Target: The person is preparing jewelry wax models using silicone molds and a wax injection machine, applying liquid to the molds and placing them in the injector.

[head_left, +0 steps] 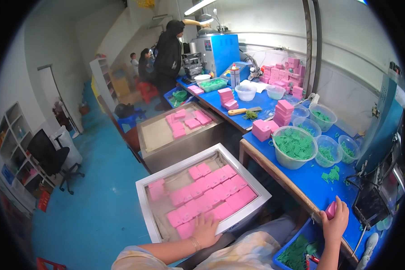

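Several pink blocks (210,196) lie in rows in a white-framed, cloth-lined box (145,208) in front of me. My left hand (205,231) rests with its fingers spread on the nearest of them, at the box's near edge. Over the edge of the blue-topped bench (317,186) at the right, my right hand (336,220) is closed round a small pink block (330,210). Its palm side is partly hidden. Just below that hand, a blue crate (281,258) holds green pieces and red-handled pliers (311,258).
A large tub of green pieces (294,146) stands on the bench beside smaller tubs and stacked pink blocks (283,112). A dark-screened device (378,193) is at the far right. A second box (144,135) lies beyond mine. A person in black (168,54) stands at a blue machine (227,49).
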Demonstrator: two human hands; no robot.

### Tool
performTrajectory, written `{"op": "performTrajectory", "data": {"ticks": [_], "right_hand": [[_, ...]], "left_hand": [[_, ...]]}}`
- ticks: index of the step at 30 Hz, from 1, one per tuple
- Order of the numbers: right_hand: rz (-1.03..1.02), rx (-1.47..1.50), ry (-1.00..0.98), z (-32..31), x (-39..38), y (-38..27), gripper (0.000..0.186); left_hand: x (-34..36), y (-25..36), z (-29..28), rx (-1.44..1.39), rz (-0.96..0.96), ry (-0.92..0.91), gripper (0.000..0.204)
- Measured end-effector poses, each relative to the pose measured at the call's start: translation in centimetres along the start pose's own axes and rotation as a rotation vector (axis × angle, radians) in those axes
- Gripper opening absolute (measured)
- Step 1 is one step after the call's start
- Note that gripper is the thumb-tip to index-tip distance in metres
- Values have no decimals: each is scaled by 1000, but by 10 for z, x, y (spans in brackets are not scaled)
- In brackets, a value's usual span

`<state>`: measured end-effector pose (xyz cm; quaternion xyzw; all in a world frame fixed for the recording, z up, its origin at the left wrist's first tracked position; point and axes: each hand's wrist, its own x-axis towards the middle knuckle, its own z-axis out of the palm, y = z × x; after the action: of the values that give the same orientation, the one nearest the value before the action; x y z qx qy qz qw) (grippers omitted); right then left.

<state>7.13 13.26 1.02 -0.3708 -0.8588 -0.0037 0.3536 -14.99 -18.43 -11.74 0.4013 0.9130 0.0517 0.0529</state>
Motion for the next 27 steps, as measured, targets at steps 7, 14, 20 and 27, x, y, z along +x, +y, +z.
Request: {"op": "performTrajectory", "data": {"ticks": [7,14,20,27], "right_hand": [[23,83,11,2,-2,4,62],[1,91,80,1,0,2,60],[-11,55,66,-5,-5,4,58],[-42,18,112,3,0,1,48]], "left_hand": [[2,-1,0,-13,-1,9,62],[2,1,1,-8,6,43,62],[-7,5,3,-18,-5,52,61],[-2,4,-3,-51,-16,73,62]]}}
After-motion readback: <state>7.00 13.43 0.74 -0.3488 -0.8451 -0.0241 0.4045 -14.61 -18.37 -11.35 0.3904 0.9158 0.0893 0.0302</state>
